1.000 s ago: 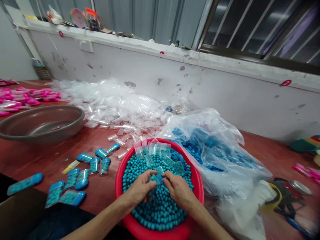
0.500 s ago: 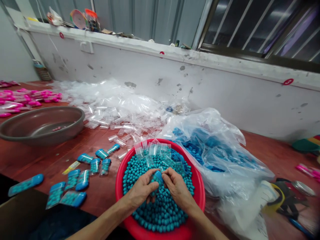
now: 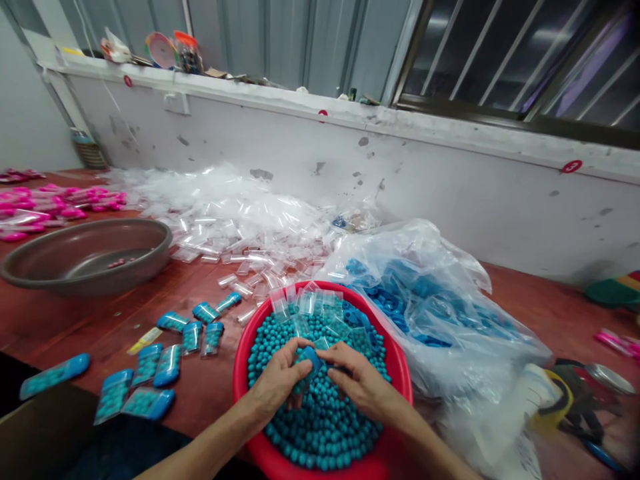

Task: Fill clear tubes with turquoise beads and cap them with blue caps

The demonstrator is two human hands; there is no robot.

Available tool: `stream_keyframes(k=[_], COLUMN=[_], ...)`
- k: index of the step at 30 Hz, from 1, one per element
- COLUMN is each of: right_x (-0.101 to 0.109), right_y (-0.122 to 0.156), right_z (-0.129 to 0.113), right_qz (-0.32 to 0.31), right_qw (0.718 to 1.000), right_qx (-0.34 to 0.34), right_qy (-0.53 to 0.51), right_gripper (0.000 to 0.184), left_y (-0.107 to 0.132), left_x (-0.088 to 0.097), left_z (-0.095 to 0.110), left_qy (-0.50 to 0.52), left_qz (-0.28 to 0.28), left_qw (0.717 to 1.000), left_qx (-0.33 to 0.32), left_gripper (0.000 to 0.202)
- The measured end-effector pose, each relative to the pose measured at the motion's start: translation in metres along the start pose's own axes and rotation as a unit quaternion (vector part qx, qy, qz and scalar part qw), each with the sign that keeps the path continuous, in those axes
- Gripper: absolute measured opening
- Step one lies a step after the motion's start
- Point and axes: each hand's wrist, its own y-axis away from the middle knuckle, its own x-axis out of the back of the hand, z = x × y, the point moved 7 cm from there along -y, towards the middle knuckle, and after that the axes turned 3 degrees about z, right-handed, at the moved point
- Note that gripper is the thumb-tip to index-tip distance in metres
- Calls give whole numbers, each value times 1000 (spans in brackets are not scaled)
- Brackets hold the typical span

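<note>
Left hand (image 3: 277,381): your fingers grip 1 clear, blue-capped plastic container (image 3: 313,361), over round teal beads (image 3: 325,430), midway between the side rims of the round red plastic basin (image 3: 242,360). Right hand (image 3: 361,381): your fingers bend at the cap; can't tell if gripping. Red tabletop (image 3: 120,305): bead-filled containers (image 3: 167,366) near front edge.

Beads (image 3: 320,427) solid teal, basin (image 3: 242,373) plain red. Held case (image 3: 313,359): bright blue cap. Filled cases (image 3: 113,395): clear bodies showing teal, same blue caps. Loose cases (image 3: 250,213) colourless. Plastic bag (image 3: 425,233) translucent white, blue parts (image 3: 387,303) showing through. Tabletop (image 3: 125,313) brownish red. Shallow bowl (image 3: 120,283) grey-brown. Wall (image 3: 450,193) off-white, blotchy grey patches; number stickers (image 3: 571,167) red. Corrugated panel (image 3: 290,47) blue-grey, vertical stripes.
</note>
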Motion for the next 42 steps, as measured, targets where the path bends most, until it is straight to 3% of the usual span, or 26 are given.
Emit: stream_keyframes(k=[3, 6, 10, 13, 15, 21, 26, 31, 37, 40, 42], right_x=[11, 14, -5, -19, -23, -30, -26, -18, -23, -26, -27], right_y=[-6, -8, -1, 7, 10, 12, 15, 16, 15, 15, 15], right_z=[15, 22, 12, 7, 6, -5, -10, -11, -9, -6, -5], right_qz=[24, 86, 39, -9, -8, 80, 127, 98, 75, 68, 73], right_qw=[985, 975, 995, 996, 988, 945, 948, 973, 951, 948, 954], right_qx=[-100, -125, -73, -51, -38, 28, 36, 19, 18, 6, -2], right_qy=[-142, -162, -49, 72, 152, 315, 289, 206, 301, 311, 291], right_gripper=[35, 48, 48, 80, 95, 82, 76, 72, 65, 54, 57], left_y=[1, 1, 1, 2, 4, 0, 0, 5, 2, 2, 2], left_x=[-7, -10, -8, -4, -5, -13, -17, -22, -19, -23, -24], left_z=[0, 1, 0, 9, 14, 7, 5, 18, 6, 3, 7], left_qy=[-3, -36, -57, -63, -66, -57, -42, -12, -70, -81, -83], left_qz=[-54, -45, 23, 78, 83, 73, 75, 21, 113, 123, 112], left_qw=[998, 998, 998, 992, 987, 992, 994, 997, 990, 988, 989], left_qx=[7, -9, -15, -79, -119, -90, -68, -74, -50, -43, -53], left_gripper=[39, 37, 40, 40, 38, 31, 31, 37, 24, 21, 20])
